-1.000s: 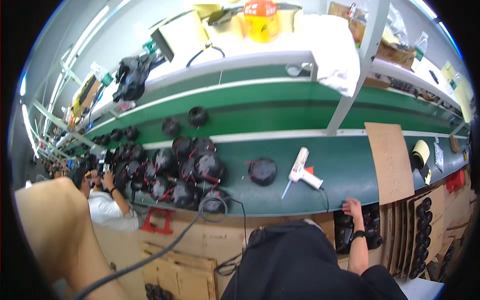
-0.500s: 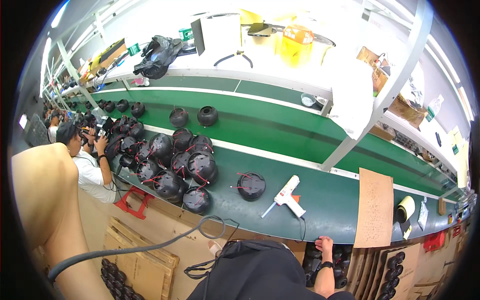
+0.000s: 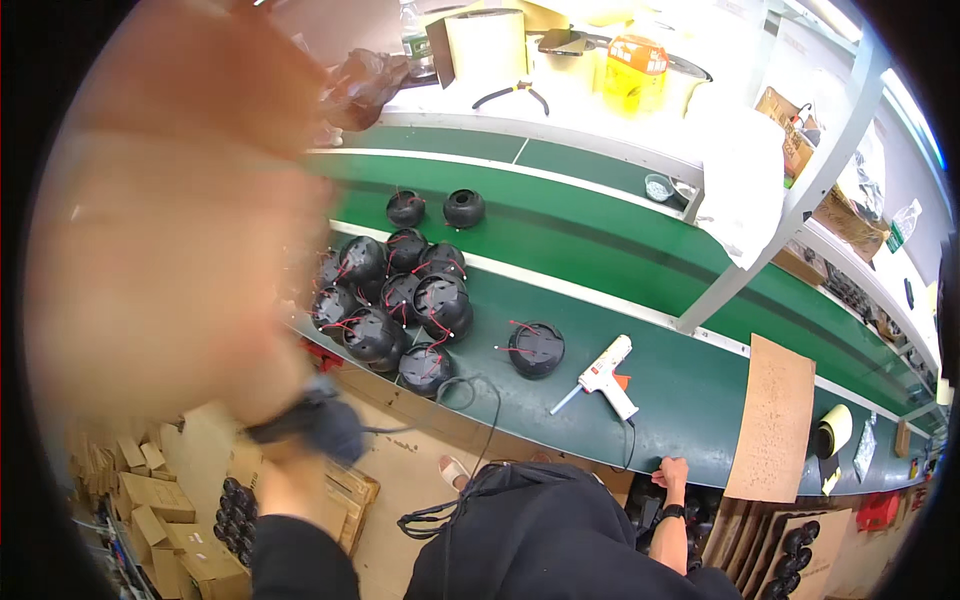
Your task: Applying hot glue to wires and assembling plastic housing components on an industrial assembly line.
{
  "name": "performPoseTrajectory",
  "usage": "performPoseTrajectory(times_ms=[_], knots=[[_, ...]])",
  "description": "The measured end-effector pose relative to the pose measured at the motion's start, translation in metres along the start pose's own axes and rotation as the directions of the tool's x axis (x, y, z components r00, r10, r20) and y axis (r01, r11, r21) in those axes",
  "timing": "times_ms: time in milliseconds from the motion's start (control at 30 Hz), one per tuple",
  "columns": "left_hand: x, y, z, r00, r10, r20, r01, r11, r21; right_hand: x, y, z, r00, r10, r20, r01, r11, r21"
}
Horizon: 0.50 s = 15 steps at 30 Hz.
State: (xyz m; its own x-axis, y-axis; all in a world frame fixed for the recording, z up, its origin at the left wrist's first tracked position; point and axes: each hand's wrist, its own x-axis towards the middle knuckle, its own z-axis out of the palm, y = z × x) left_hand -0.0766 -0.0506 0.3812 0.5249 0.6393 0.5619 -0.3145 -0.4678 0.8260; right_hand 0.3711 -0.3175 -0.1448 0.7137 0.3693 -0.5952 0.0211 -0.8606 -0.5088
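Observation:
My left hand (image 3: pixel 190 240) is a large motion blur close to the head view, hiding its fingers and anything in them. A dark strap (image 3: pixel 310 422) with a cord is round that wrist. At the bench's front edge, my right hand (image 3: pixel 671 471) rests with fingers curled in and nothing visible in them. Nearest to it lies a white glue gun (image 3: pixel 604 378) with an orange trigger, its nozzle pointing toward the lower left. Left of the gun sits one black round housing (image 3: pixel 537 349) with red wires. More such housings (image 3: pixel 442 305) are piled farther left, partly behind my left hand.
Two housings (image 3: pixel 463 208) sit on the green belt (image 3: pixel 570 237) behind. A brown cardboard sheet (image 3: pixel 770 420) overhangs the bench edge at right, near a yellow roll (image 3: pixel 838 428). Pliers (image 3: pixel 512 95) lie on the shelf above. A metal post (image 3: pixel 770 235) rises behind the bench.
My left arm has swung, and the blurred hand now covers the left side, hiding the co-worker. The bench appears shifted right in the view. My right hand stays at the bench edge, its fingers more curled.

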Motion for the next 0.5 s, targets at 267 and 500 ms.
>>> performPoseTrajectory(times_ms=[267, 500], knots=[[-0.249, -0.329, -0.005, 0.606, -0.793, -0.064, 0.675, 0.471, 0.568, -0.007, -0.049, 0.022, 0.814, -0.548, -0.193, 0.477, 0.82, -0.316], [-0.323, -0.398, 0.038, 0.833, -0.529, -0.162, 0.286, 0.162, 0.944, 0.016, -0.08, 0.059, 0.705, -0.521, -0.48, 0.222, 0.806, -0.549]])
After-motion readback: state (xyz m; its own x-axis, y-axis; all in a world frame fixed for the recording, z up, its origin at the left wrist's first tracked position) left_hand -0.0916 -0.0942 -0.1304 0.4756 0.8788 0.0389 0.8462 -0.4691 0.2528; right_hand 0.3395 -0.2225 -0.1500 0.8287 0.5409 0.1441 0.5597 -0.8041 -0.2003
